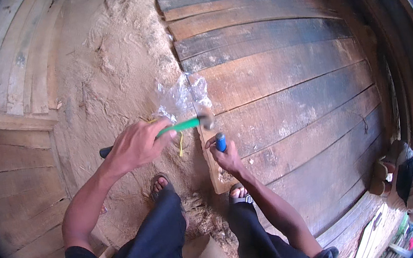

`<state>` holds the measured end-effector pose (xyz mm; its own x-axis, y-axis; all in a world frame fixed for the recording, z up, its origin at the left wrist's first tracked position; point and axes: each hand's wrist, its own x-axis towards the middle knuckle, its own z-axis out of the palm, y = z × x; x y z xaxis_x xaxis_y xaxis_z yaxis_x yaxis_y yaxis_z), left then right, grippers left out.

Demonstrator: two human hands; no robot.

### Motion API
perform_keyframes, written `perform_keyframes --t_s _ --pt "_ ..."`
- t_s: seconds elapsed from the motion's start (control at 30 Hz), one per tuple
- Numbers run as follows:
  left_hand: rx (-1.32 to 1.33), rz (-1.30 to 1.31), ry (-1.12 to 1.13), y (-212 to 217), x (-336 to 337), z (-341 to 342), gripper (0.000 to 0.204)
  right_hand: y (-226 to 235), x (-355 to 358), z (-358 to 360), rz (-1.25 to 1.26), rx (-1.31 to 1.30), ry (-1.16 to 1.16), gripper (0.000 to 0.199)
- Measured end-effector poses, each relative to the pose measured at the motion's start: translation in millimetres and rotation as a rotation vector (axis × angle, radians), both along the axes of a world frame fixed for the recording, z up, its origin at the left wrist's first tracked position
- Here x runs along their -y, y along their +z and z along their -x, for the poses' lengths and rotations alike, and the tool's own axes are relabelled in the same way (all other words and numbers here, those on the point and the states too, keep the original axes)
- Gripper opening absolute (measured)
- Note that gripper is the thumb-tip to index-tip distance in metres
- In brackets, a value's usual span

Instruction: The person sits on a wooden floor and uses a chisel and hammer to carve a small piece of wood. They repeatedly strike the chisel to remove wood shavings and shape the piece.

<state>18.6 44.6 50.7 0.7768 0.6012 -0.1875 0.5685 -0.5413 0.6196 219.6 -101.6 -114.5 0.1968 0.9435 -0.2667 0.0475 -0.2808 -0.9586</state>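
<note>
1. The left hand (137, 143) is closed round a hammer (186, 125) – green along the handle, with a dark butt sticking out on the far left side of the fist. Its metal head is blurred and points to the right.
2. The right hand (228, 159) is wrapped round a blue-handled tool (221, 142), fingers curled in and the top of the handle showing above them. Its lower end is hidden, so I cannot tell what kind of tip it has.
3. The hammer head appears just beyond the top of the blue handle, with a small gap between them.
4. Both tools are over the left edge of a plank platform (283, 78), where a paler strip of wood (216, 178) runs along the border.
5. Crumpled clear plastic (182, 98) lies across that edge, just beyond the hammer; a yellow string (180, 145) hangs or lies below the green handle.
6. Sawdust (107, 74) covers the floor to the left – the person's left sandal (160, 182) is there, while the right one (246, 198) is beside the strip's near end.
</note>
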Motion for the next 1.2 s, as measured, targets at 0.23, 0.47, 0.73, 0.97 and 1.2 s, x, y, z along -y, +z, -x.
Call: perform_keyframes --t_s 0.23,0.47,0.73,0.97,1.2 --pt "0.117 0.030 0.126 24 -7 -33 0.038 33 -35 -13 -0.107 0.118 -0.300 0.013" --pt "0.004 -0.185 -0.103 24 -37 -62 0.037 3 -19 -8 -0.053 0.245 -0.296 0.017" --pt "-0.092 0.050 -0.061 -10 -35 -72 0.046 -3 -20 -8 -0.079 0.278 -0.334 0.013" --pt "-0.144 0.035 -0.088 -26 -47 -75 0.047 -13 -24 -11 -0.084 0.271 -0.325 0.017" --pt "-0.037 -0.017 -0.040 -52 -57 -78 0.051 -6 -34 -21 0.060 0.263 -0.299 0.023"
